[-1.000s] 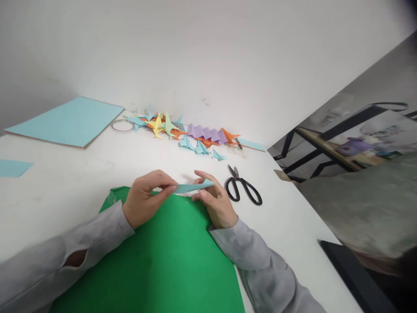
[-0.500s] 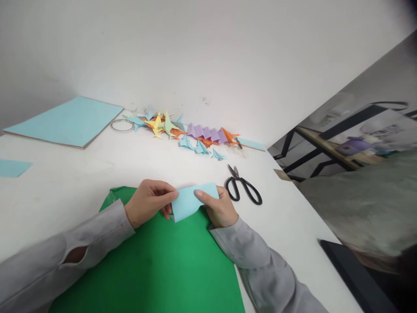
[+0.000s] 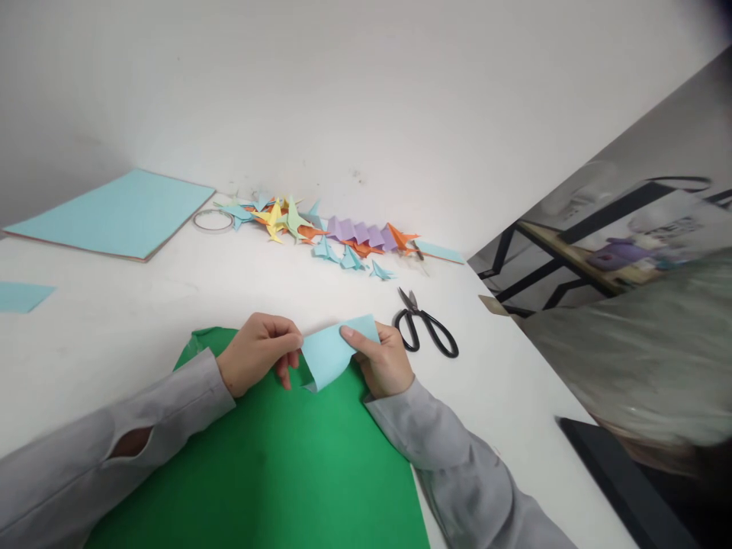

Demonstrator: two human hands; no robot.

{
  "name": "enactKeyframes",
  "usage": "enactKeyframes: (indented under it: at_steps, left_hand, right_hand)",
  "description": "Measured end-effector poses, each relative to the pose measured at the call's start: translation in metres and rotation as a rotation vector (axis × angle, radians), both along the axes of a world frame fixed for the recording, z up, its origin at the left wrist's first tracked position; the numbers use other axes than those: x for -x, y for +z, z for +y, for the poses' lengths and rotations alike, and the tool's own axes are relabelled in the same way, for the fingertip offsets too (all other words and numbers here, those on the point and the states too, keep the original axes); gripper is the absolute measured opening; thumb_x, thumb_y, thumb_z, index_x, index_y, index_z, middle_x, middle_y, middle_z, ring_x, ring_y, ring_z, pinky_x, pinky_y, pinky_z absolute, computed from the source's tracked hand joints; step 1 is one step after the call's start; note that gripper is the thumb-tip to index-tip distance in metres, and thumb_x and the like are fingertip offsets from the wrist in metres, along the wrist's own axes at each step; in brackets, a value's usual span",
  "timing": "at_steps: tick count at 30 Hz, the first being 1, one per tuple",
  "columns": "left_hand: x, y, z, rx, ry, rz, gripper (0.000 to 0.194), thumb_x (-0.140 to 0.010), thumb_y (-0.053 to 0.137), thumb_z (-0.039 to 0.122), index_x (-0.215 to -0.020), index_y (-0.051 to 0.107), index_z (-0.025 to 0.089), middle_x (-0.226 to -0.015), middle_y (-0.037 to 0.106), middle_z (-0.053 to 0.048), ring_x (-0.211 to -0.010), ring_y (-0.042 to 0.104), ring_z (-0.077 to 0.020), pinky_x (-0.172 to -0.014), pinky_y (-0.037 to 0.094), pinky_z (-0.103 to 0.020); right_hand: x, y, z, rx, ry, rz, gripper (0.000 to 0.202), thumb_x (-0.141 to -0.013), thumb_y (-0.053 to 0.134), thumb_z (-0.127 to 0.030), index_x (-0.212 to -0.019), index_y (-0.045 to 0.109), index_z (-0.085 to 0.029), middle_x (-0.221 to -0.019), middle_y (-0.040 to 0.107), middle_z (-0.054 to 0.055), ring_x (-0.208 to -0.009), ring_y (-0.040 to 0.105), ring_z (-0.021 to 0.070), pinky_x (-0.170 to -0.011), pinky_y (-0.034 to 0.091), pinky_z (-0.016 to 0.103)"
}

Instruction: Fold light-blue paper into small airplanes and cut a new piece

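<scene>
A small sheet of light blue paper [image 3: 332, 354] is held up over the green board [image 3: 274, 465]. My right hand [image 3: 389, 362] grips its right side, thumb pressed on the face and fingers behind. At the upper left corner, my left hand [image 3: 260, 352] has thumb and forefinger pinched together against the paper, while its other fingers curl below. The paper's lower left end curves, with a folded edge showing there. Just right of my right hand, black-handled scissors [image 3: 422, 316] lie with their blades slightly apart.
Folded paper cranes [image 3: 294, 221] and a pleated purple strip [image 3: 357, 231] lie along the wall, beside a thin ring [image 3: 213, 220]. Large blue sheets [image 3: 114, 217] are at back left, a smaller blue piece [image 3: 26, 296] at the left edge. A dark flat object [image 3: 618, 476] lies lower right.
The left side of the blue paper has loosened and bends away, its lower corner curling. My left hand has shifted slightly left, its lower fingers coming out from behind the paper.
</scene>
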State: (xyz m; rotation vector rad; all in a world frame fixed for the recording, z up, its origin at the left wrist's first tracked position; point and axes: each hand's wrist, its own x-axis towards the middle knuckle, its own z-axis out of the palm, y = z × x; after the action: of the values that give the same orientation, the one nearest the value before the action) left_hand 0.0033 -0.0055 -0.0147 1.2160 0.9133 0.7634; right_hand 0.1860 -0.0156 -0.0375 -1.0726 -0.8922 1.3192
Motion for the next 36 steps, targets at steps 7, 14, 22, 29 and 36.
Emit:
enactKeyframes:
  at_steps: [7,14,22,29,36]
  left_hand:
    - [0.001,0.000,0.003,0.009,0.079,-0.057,0.012,-0.064,0.052,0.020,-0.056,0.056,0.013,-0.044,0.050,0.004,-0.033,0.044,-0.0078,-0.032,0.040,-0.021]
    - [-0.003,-0.001,0.001,-0.193,-0.067,0.127,0.018,-0.069,0.055,0.028,-0.065,0.062,0.011,-0.055,0.052,0.002,-0.053,0.045,-0.0089,-0.048,0.038,-0.021]
    - [-0.004,-0.005,-0.004,-0.315,-0.172,0.262,0.020,-0.072,0.046,0.023,-0.058,0.056,0.012,-0.050,0.036,0.004,-0.049,0.031,-0.0071,-0.045,0.024,-0.022]
    - [-0.005,-0.002,-0.004,-0.325,-0.195,0.257,0.020,-0.070,0.044,0.018,-0.051,0.048,0.013,-0.047,0.028,0.005,-0.045,0.025,-0.0054,-0.042,0.020,-0.021]
    - [-0.004,-0.001,-0.005,-0.240,-0.185,0.226,0.018,-0.067,0.045,0.018,-0.050,0.049,0.014,-0.046,0.038,0.004,-0.043,0.044,-0.0082,-0.043,0.038,-0.021]
  right_hand:
    - [-0.005,0.003,0.005,0.037,-0.092,0.089,0.021,-0.050,0.078,-0.027,-0.054,0.062,-0.014,-0.051,0.058,-0.002,-0.045,0.048,0.0099,-0.046,0.039,0.024]
    - [0.003,0.004,-0.011,-0.030,0.215,-0.302,0.024,-0.063,0.071,-0.034,-0.058,0.063,-0.012,-0.048,0.053,-0.002,-0.044,0.043,0.0084,-0.044,0.033,0.022]
    - [0.008,0.010,-0.013,-0.058,0.242,-0.365,0.019,-0.064,0.070,-0.033,-0.068,0.066,-0.015,-0.056,0.057,-0.002,-0.050,0.047,0.0092,-0.049,0.036,0.022]
    - [0.012,0.012,-0.015,-0.032,0.246,-0.287,0.019,-0.063,0.071,-0.031,-0.061,0.065,-0.014,-0.048,0.052,-0.004,-0.045,0.042,0.0075,-0.047,0.034,0.022]
    - [0.009,0.006,-0.009,0.062,0.076,-0.120,0.021,-0.057,0.075,-0.032,-0.056,0.063,-0.014,-0.046,0.054,-0.003,-0.042,0.044,0.0083,-0.043,0.033,0.022]
